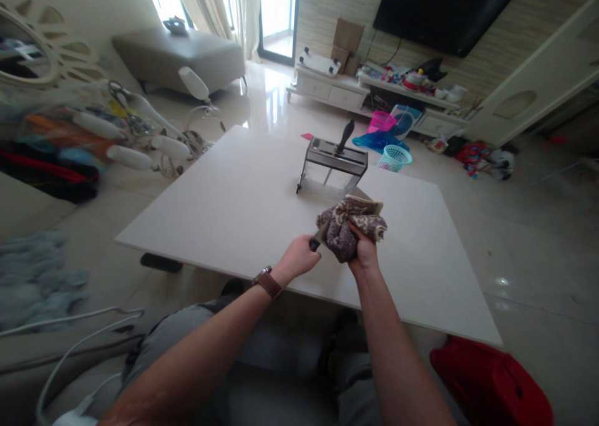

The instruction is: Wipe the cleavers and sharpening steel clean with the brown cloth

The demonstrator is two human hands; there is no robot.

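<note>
My left hand [299, 256], with a brown-strapped watch at its wrist, is closed round the black handle of a knife [315, 244]. The knife's blade points up and right against a bunched brown-and-cream patterned cloth [344, 231]. From the right side, my right hand [364, 246] grips this cloth, its fingers partly hidden in the folds. Both hands are over the near part of the white table [206, 204]. Just beyond the cloth stands a clear-sided knife block [333, 167] with a dark top, a black-handled item upright in it.
A small red piece [306, 136] lies at the table's far edge. Baskets [394, 157] and a blue bag stand on the floor beyond. A lamp with white shades [133, 157] is at the left. Something red [491, 382] sits by the near right corner.
</note>
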